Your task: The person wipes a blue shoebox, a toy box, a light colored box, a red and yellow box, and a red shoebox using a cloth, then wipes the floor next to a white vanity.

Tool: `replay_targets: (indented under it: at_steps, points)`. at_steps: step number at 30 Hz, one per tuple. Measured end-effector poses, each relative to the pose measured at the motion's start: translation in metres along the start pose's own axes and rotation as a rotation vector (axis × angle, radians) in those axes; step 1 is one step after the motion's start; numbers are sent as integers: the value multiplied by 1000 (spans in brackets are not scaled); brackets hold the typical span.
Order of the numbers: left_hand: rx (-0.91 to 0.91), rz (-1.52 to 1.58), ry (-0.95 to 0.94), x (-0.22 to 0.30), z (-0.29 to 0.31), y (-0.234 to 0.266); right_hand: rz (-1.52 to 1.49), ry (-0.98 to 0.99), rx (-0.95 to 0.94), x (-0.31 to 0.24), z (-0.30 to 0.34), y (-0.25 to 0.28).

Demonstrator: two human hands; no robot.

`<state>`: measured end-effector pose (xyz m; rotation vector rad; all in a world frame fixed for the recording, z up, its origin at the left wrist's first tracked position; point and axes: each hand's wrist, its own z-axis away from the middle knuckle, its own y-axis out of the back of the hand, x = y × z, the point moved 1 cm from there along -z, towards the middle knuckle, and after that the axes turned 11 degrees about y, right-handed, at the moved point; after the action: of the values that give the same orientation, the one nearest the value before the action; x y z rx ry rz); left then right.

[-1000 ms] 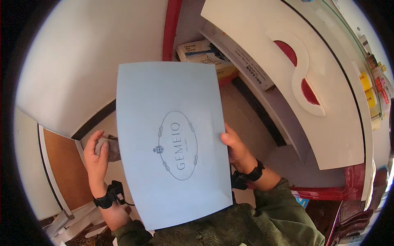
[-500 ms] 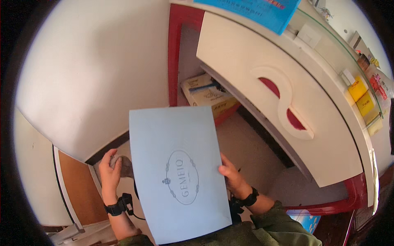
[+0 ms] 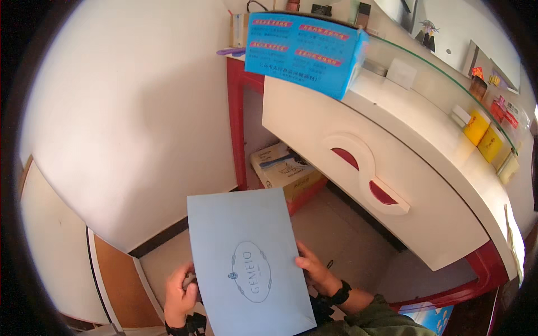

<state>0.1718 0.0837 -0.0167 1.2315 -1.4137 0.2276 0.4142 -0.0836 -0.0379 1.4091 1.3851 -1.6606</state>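
A light blue packet (image 3: 224, 246), either a paper bag or a box, hangs in front of me with an oval printed emblem on its face. My right hand (image 3: 316, 271) grips its right edge, the thumb on the front and the other fingers partly hidden behind. Close by the left edge is my left hand (image 3: 180, 294), its fingers curled and its thumb bent in. Something small and greyish shows between them, too hidden to name. Each wrist wears a black strap.
A cream dresser with a drawer (image 3: 347, 162) and red frame curves along the right. On its top stand a blue printed box (image 3: 302, 53) and yellow boxes (image 3: 477, 127) by a glass shelf. A cream carton (image 3: 286, 168) lies underneath. A white wall (image 3: 145, 112) rises at left.
The view has tilted up, showing more of the dresser top. My left hand has come in closer to the packet's left edge. The right hand keeps its grip.
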Motion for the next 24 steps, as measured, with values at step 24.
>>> replay_targets:
  at_steps: [24]
  points:
    - [-638, 181, 578, 26, 116, -5, 25, 65, -62, -3, -7, 7]
